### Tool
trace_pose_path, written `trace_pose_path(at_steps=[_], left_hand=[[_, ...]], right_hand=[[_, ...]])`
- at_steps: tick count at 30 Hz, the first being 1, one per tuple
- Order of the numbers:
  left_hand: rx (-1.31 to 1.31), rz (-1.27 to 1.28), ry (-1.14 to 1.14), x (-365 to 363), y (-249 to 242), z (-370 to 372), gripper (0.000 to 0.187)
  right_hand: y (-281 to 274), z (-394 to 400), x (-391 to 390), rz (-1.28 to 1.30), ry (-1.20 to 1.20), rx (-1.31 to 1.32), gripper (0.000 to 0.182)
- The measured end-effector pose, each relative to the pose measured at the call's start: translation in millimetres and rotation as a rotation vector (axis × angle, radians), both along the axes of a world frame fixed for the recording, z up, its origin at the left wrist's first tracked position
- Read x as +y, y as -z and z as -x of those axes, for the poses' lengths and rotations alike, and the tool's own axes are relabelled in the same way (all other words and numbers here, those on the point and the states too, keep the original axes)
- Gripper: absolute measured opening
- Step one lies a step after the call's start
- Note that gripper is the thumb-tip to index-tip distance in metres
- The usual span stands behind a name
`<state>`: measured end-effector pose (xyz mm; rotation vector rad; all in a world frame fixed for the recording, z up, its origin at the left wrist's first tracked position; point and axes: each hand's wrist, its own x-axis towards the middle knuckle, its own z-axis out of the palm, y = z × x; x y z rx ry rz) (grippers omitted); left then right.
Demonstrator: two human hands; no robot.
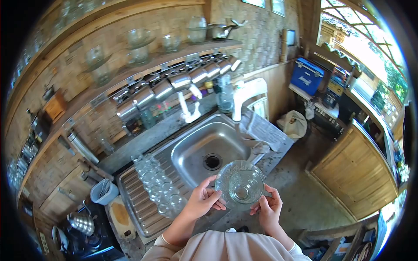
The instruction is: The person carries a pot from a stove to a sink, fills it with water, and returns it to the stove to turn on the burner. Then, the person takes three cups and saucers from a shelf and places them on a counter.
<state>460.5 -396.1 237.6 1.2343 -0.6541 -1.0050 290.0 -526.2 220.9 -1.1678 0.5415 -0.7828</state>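
Note:
A clear glass dish [241,180], round and patterned at its rim, is held up in front of my body, near the front edge of the sink. My left hand [203,198] grips its left rim between thumb and fingers. On the lower right rim, my right hand [268,206] holds it with the thumb on top and the fingers curled beneath. Behind the dish lies the steel sink basin [196,145], with a dark drain [212,161] at its bottom. Several clear glasses [159,185] stand in rows on the ribbed drainboard [135,202] to the left.
Steel mugs [163,90] hang under the wooden shelf [126,71]. A white faucet [187,111] rises behind the sink. A kettle [82,223] sits at lower left by a white tub [104,192]. A blue cooler [306,76] and wooden cabinet [355,169] are at right.

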Motion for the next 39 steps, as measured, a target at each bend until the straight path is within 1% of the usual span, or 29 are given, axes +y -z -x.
trace_pose_path(at_steps=[3,9,13,16,19,25,31,37,39], left_hand=[[-0.006,0.005,0.067,-32.0,-1.6,17.2,0.049],[0.017,0.008,0.194,-91.9,-5.8,54.1,0.047],[-0.011,0.031,0.275,-130.9,-6.3,81.1,0.047],[-0.031,0.021,0.352,-156.8,-9.2,102.3,0.047],[-0.022,0.017,0.435,-180.4,-8.6,121.4,0.048],[-0.054,0.023,0.657,-229.1,-6.0,158.2,0.048],[-0.008,0.039,0.960,-281.9,-4.2,204.0,0.047],[-0.004,0.064,1.255,-330.3,-9.8,252.2,0.049],[-0.016,0.055,1.316,-342.5,-13.6,263.8,0.049]], right_hand=[[0.3,24.9,-19.1,0.001,0.095,0.001,0.031],[-1.8,73.7,-56.8,0.026,0.212,-0.043,0.031],[-0.9,107.6,-81.6,0.019,0.303,-0.044,0.031],[-2.9,133.1,-93.6,0.039,0.365,-0.065,0.031],[-6.8,156.2,-99.0,0.039,0.480,-0.048,0.031],[-4.4,200.0,-102.4,-0.004,0.687,-0.061,0.032],[-4.9,240.7,-96.4,-0.033,0.962,-0.068,0.032],[-11.8,263.9,-88.2,-0.010,1.252,-0.062,0.032],[-13.2,265.9,-89.0,-0.011,1.339,-0.078,0.032]])
